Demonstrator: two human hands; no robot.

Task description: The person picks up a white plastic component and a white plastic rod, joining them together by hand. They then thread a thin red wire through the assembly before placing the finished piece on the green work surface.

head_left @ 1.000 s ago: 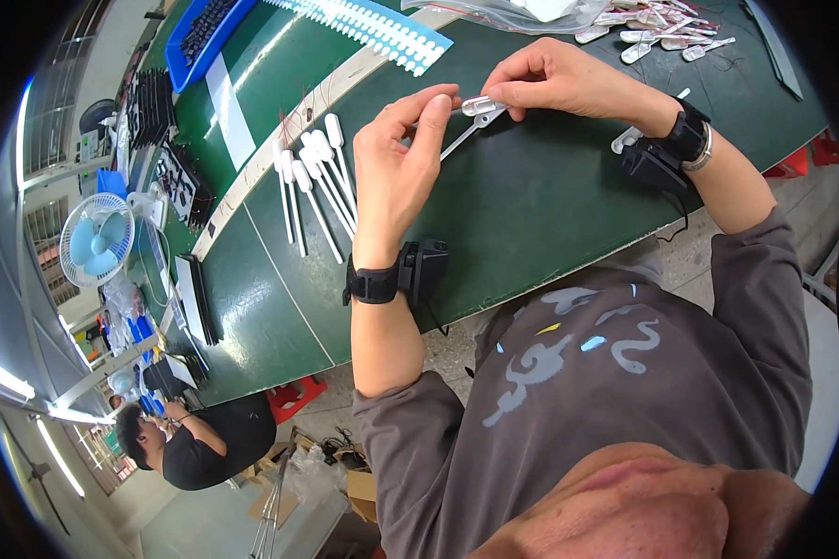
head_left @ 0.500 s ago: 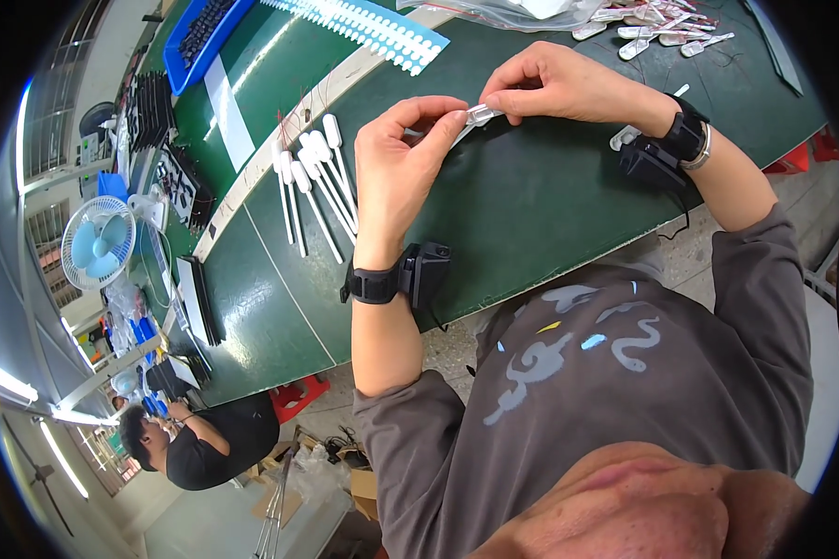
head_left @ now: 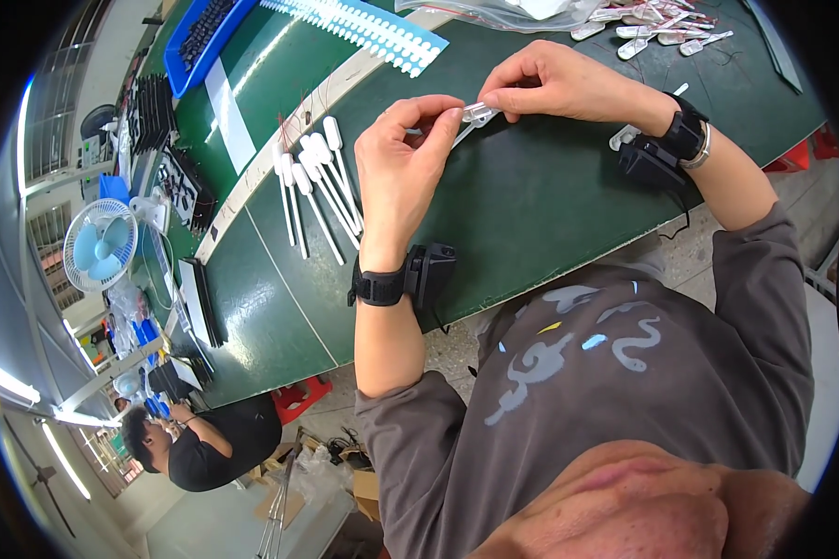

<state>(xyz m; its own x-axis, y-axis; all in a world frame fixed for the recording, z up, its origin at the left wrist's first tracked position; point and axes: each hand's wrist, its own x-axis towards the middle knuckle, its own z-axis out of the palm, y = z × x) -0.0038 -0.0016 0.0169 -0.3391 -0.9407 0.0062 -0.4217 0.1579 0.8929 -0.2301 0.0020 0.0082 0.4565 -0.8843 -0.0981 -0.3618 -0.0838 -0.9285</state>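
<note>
Both hands meet over the green table. Between them is a small clear and white plastic piece with a thin white stem slanting down from it. My left hand pinches its left end between thumb and forefinger. At the other end, my right hand closes thumb and fingers on the same piece; its fingertips are partly hidden. To the left of my left hand lies a loose group of white sticks with oval heads, some with thin wires. Clear and white pieces with red wires are heaped at the far right.
A blue card with rows of white stickers and a clear plastic bag lie at the back. A blue tray of dark parts is at far left. Left of the table are a fan and a person in black.
The clear and white piece has tilted slightly between my fingertips. My left hand and wrist have moved a little to the right; the right hand has barely moved.
</note>
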